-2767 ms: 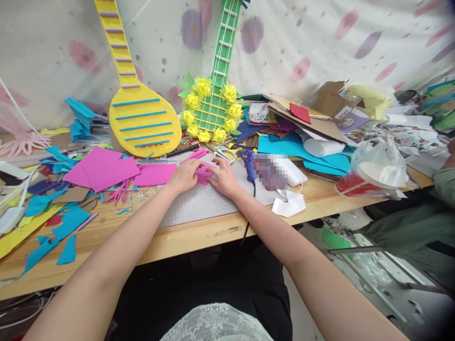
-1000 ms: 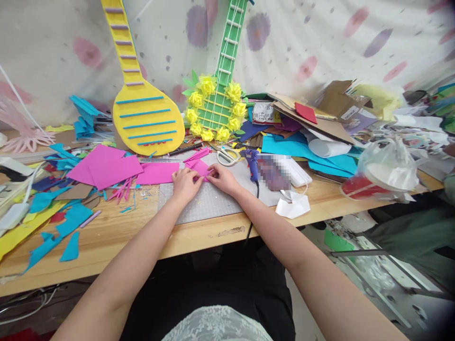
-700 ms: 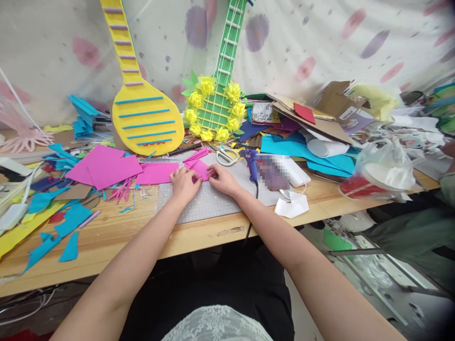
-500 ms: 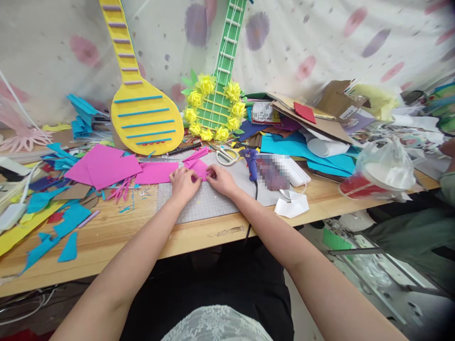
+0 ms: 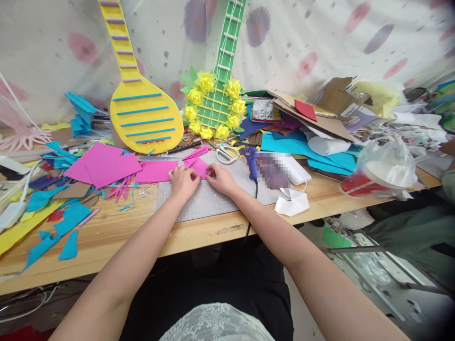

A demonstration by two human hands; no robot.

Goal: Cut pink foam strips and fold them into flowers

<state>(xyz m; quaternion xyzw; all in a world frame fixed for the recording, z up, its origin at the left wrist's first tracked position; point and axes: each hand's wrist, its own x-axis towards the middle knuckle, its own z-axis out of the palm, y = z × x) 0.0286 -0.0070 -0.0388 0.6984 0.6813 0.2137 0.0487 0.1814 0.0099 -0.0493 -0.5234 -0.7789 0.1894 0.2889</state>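
My left hand (image 5: 184, 183) and my right hand (image 5: 220, 179) rest over a grey cutting mat (image 5: 202, 203), with curled fingertips facing each other. Between them lies a small piece of pink paper (image 5: 198, 165), its near edge pinched by both hands; the fingers partly hide it. Pink strips (image 5: 196, 154) lie just behind it. A flat pink sheet (image 5: 156, 171) reaches to the left of my left hand. White-handled scissors (image 5: 227, 154) and a blue glue gun (image 5: 251, 163) are behind and right of my right hand.
A yellow paper guitar (image 5: 147, 113) and a green one (image 5: 213, 110) with yellow flowers lean against the curtain. Pink sheets (image 5: 106, 166) and blue scraps (image 5: 71, 219) spread left. Right are stacked cardboard (image 5: 327, 125), a bagged red-and-white bucket (image 5: 369, 182) and another person's leg.
Both hands stay almost in place on the pink paper. The whole view has shifted very slightly.
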